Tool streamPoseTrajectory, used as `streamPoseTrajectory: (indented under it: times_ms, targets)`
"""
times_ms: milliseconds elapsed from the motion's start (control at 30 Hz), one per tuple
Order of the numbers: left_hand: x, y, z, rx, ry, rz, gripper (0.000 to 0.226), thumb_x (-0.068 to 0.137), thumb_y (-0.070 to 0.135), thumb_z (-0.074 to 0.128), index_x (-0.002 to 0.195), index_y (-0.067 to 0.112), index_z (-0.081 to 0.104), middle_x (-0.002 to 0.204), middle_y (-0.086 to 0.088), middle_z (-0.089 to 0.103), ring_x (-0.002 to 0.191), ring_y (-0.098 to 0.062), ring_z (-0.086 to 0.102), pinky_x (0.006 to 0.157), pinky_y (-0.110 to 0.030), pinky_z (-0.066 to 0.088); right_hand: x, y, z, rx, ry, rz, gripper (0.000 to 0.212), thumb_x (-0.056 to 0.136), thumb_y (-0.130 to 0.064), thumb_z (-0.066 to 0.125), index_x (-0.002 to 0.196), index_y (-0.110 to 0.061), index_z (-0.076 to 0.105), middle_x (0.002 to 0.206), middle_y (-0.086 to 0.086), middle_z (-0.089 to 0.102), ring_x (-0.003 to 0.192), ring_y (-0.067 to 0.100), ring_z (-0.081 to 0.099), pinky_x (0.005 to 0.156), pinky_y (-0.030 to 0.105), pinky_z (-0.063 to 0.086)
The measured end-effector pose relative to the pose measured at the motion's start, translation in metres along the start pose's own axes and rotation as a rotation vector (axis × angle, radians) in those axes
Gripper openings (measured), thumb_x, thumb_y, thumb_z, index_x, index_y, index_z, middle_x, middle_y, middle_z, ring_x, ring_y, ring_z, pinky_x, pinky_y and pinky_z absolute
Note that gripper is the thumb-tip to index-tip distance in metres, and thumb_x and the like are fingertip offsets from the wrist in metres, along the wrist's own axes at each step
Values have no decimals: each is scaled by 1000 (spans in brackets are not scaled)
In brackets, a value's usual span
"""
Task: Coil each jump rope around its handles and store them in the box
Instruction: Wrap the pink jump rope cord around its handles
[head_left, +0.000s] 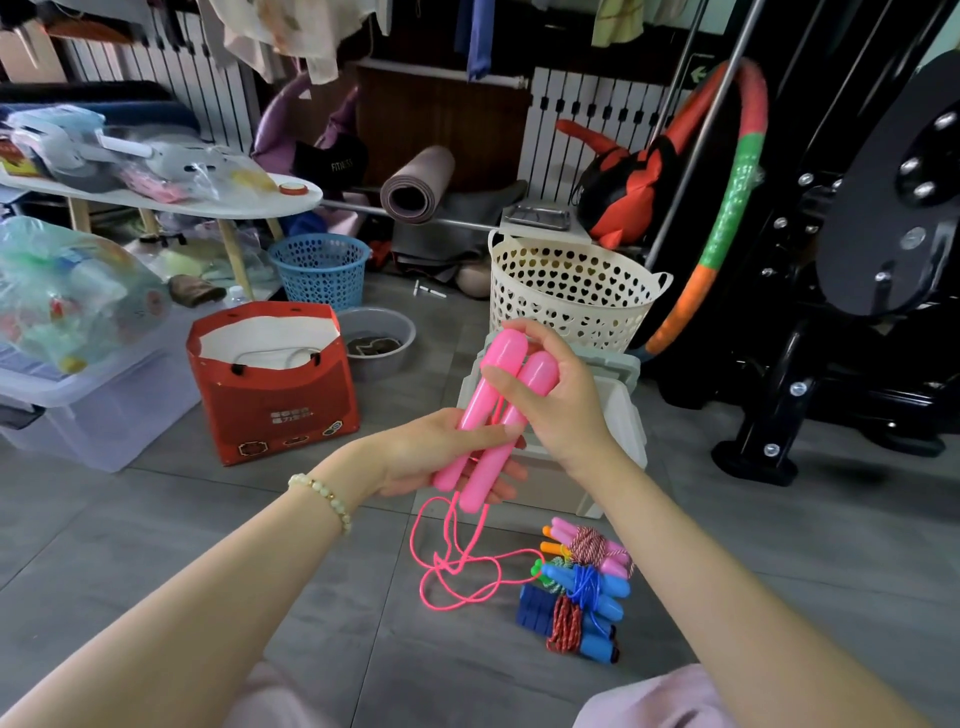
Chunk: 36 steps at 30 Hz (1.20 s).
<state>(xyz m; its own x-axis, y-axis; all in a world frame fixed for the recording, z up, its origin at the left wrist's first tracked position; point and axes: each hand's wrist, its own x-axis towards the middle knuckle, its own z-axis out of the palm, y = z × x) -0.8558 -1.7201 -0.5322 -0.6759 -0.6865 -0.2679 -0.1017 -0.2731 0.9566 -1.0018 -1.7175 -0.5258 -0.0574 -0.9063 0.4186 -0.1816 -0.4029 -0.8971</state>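
Two pink jump-rope handles (492, 415) lie side by side, pointing up and away from me. My left hand (436, 453) grips their lower halves from below, and my right hand (550, 400) holds their upper ends from the right. The thin pink rope (457, 566) hangs uncoiled from the handles and loops on the floor. A pile of coiled jump ropes (582, 587) with blue, pink and orange handles lies on the floor below my right wrist. The pale box (623, 410) stands behind my hands, mostly hidden.
A red paper bag (270, 384) stands left of my hands, and a clear storage bin (93, 410) further left. A cream basket (571, 291), a blue basket (319, 267) and a grey bowl (376, 338) sit behind. Black gym equipment (831, 312) fills the right side.
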Motion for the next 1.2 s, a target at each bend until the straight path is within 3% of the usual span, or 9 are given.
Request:
streamPoseTrajectory:
  times_ms: [167,367,600,767,933,1000,1067,1133,1200]
  targets:
    - [5,-1,2,28,109,82,34,93,24,57,117,0,58,89,-12,73,69,-21,70,71,-32,60,2,1,-2,-22,89,-11,36,71,-29,74,103,-37,59,110,4,64,103,23,60,94,49,47]
    - [8,3,10,156,246,225,37,91,27,61,109,-6,59,86,-10,73,58,-16,66,58,-24,55,6,-1,-6,-20,143,-4,40,72,-24,74,110,-19,60,112,-1,63,106,18,59,98,44,45]
    - [4,7,4,135,118,167,25,92,18,60,108,0,60,90,-5,73,66,-11,66,64,-22,54,4,0,-10,18,163,-19,35,77,-9,75,107,-19,59,107,-6,61,98,3,57,93,23,46]
    - [0,9,2,178,70,96,17,94,24,57,88,10,64,72,0,70,61,-16,61,62,-27,56,1,2,-10,12,156,-14,35,78,-13,75,109,-18,60,107,-9,62,98,0,58,92,21,46]
    - [-2,9,2,168,88,129,15,94,25,57,91,11,64,71,-1,65,56,-13,56,54,-24,51,3,3,-9,-3,154,-32,35,74,-20,76,104,-28,60,107,-12,62,98,3,58,92,22,47]
    - [-2,7,3,152,110,160,16,95,22,55,87,11,63,65,1,63,53,-11,55,53,-21,50,5,5,-9,24,146,55,45,75,-25,77,114,-28,56,118,-8,58,108,5,56,97,28,47]
    - [-2,8,2,56,154,188,17,96,20,52,87,10,62,68,0,63,53,-9,57,52,-20,50,3,6,-7,223,-24,261,68,71,-48,74,129,-29,44,130,-1,55,116,12,56,102,36,45]
    - [-1,12,-3,-107,182,213,17,95,22,51,90,9,62,70,0,63,53,-8,58,51,-19,50,-2,13,-2,336,-340,437,71,74,-70,52,125,-21,47,111,3,67,100,14,63,103,38,43]
    - [-2,15,-11,-232,188,220,20,95,24,49,94,9,61,66,2,62,52,-8,56,50,-20,48,-9,17,3,355,-512,556,64,77,-69,38,108,-17,56,90,-1,67,85,12,64,100,37,40]
